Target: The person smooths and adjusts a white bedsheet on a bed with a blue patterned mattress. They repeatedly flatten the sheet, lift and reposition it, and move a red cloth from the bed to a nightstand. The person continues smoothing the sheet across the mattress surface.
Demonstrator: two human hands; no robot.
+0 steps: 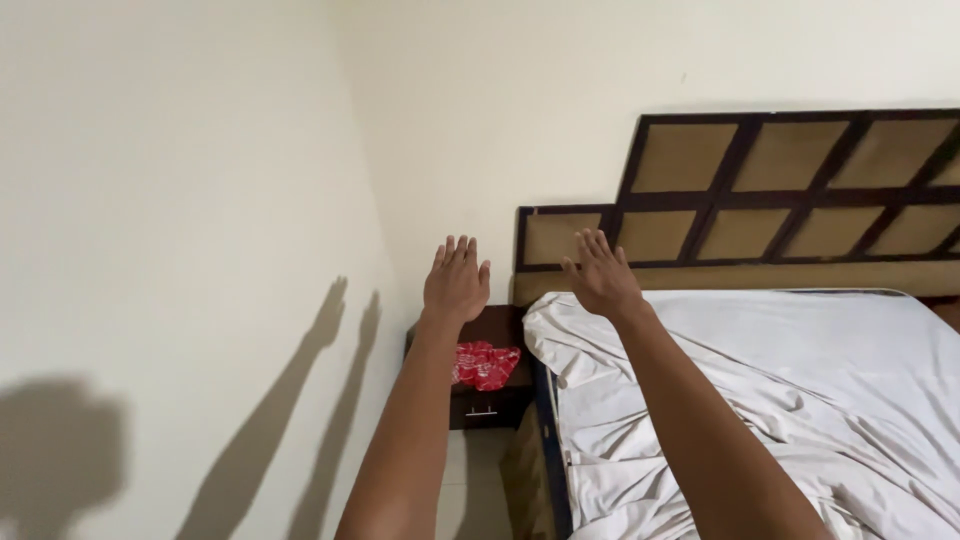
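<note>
Both my arms stretch out in front of me, palms facing away. My left hand [456,282] is held up flat with fingers together, empty, above a dark wooden nightstand [497,330]. My right hand [601,275] is also raised and empty, fingers slightly spread, over the upper left corner of a bed with a rumpled white sheet [760,380]. Neither hand touches anything. A crumpled red patterned cloth [486,364] lies on the nightstand below my left hand.
A dark headboard [780,190] with tan square panels stands against the cream wall behind the bed. The left wall [180,250] runs close by, showing shadows of my arms and head. A narrow strip of floor [480,480] lies between wall and bed.
</note>
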